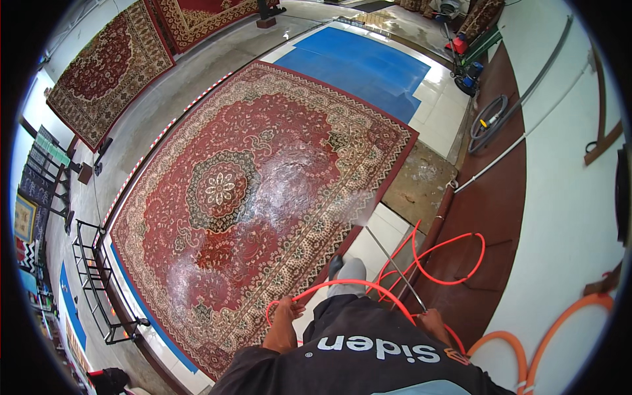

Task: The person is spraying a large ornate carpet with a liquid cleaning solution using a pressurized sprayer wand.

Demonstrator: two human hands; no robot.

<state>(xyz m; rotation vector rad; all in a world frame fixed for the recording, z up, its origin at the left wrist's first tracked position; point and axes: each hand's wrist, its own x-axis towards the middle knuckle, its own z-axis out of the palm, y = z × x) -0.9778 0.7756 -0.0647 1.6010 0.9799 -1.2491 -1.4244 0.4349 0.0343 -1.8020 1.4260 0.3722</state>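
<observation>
My left hand grips a bright orange hose, which arches across in front of my body. In my right hand, at my side, is the rear end of a metal spray wand; its handle is mostly hidden. The wand slants forward and down, and a fine mist leaves its tip over the border of a large red patterned rug. Wet, shiny patches lie on the rug's middle and near part. My shoe is at the rug's edge.
Loops of hose lie on the right by the brown wall base. Beyond the rug is a blue floor panel. A black metal rack stands left. Rugs hang at the far left. A floor machine stands far right.
</observation>
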